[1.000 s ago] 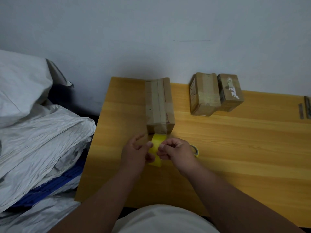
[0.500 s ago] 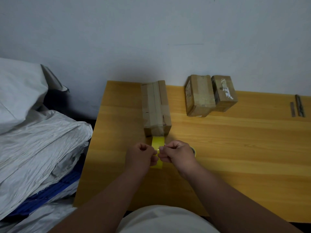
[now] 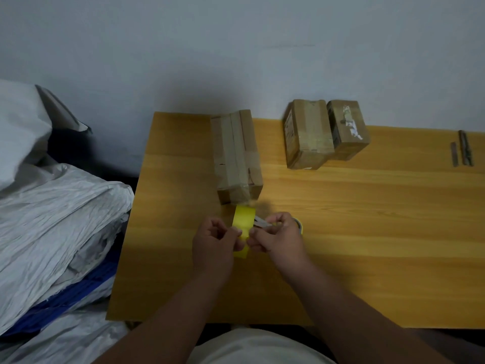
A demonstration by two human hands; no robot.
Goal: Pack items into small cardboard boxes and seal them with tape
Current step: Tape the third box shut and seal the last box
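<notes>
**Yellow tape strip held taut between two hands, just near of a long box**

A person sits at a wooden table (image 3: 341, 232), seen from a camera on their head. Both hands meet at the near middle of the table. The left hand (image 3: 214, 241) has its fingers curled, pinching the left edge of a strip of yellow tape (image 3: 243, 224). The right hand (image 3: 278, 236) is curled too, its fingertips pinching the strip's right edge; a small pale, blade-like piece (image 3: 259, 222) pokes out from that hand toward the tape, too blurred to name. A tape roll (image 3: 300, 225) peeks out from behind the right hand, resting on the table.

The strip runs near to far. Its far end reaches the near face of a long cardboard box (image 3: 236, 153), which lies directly beyond the fingers, its long axis also pointing away from the person toward the wall. Whether the tape touches that face cannot be told. Strip and box are in line, and both hands sit about equally close to the box.

My reading: the strip is about to be cut or torn free, so the break would cross the tape from side to side.

Farther right, two smaller taped boxes (image 3: 307, 135) stand touching each other. Crumpled white sacks (image 3: 52, 219) are piled left of the table.
</notes>
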